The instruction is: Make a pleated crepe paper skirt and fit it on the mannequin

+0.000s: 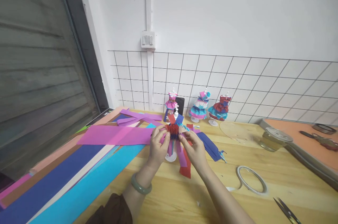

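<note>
A small white dress-form mannequin (pixel 176 112) stands in front of me on its round base (pixel 171 157), with red and blue paper strips crossed over its chest. Around its waist is a pleated red and dark blue paper piece (pixel 174 131). My left hand (pixel 158 145) pinches this pleated paper on the left side. On the right side, my right hand (pixel 194 149) pinches its edge beside a pale pleated bit and a light blue curly trim (pixel 184 127). Purple and red strips (pixel 185 166) hang below the waist. The fingertips partly hide the paper.
Long coloured crepe paper strips (pixel 111 135) cover the table's left. Behind stand three dressed mannequins, one pink (pixel 172 100), one layered (pixel 199 108), one red and blue (pixel 220 108), and a dark phone (pixel 180 106). Rightward lie a tape roll (pixel 252 180), scissors (pixel 286 210) and a clear container (pixel 276 139).
</note>
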Demonstrator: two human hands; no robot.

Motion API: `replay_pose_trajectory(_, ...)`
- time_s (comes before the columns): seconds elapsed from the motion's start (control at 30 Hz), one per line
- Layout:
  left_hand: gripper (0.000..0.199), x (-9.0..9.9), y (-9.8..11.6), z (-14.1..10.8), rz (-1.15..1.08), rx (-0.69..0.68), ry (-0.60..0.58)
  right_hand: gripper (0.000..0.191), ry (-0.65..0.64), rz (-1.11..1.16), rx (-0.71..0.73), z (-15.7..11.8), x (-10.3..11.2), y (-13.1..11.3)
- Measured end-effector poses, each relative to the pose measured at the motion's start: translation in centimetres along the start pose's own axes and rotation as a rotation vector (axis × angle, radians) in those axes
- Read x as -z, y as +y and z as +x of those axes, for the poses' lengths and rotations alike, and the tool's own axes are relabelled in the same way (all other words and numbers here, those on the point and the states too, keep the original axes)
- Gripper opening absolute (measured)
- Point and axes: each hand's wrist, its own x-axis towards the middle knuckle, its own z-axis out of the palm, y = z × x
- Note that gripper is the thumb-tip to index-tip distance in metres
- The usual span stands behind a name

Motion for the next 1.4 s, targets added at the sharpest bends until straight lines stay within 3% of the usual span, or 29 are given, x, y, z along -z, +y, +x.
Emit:
replay_pose_trajectory(0.23, 0.014, -0.1, -0.3, 0.0, -0.123, 0.044, -0.031, 0.017, -0.001, 0.073, -0.024, 0.2, 0.0, -0.1)
replay_pose_trajectory(0.57, 0.018, -0.6, -1.2, 0.1, -0.275, 0.233, -0.004, 0.016, -0.021, 0.213, -0.104, 0.3, -0.3, 0.3)
replay_pose_trajectory(0.93, 0.021, -1.0, -1.3, 0.2, -0.362, 0.253, 0.015, 0.02, -0.032, 0.234, -0.127, 0.4, -0.3, 0.5)
replay_pose_trajectory(1.07, 0.023, -1.3, -1.4, -0.1, -0.411, 0.283, 0.087, 0.019, -0.029, 0.223, -0.124, 0.3, -0.3, 0.6)
replay_pose_trajectory(1.17, 0.024, -1.3, -1.6, -0.3, -0.386, 0.284, 0.135, 0.016, -0.015, 0.229, -0.122, 0.2, -0.3, 0.6)
replay_pose_trajectory(1.4, 0.024, -0.7, -1.2, -0.9, -0.236, 0.182, 0.113, 0.016, 0.017, 0.198, -0.101, 0.1, -0.5, 0.5)
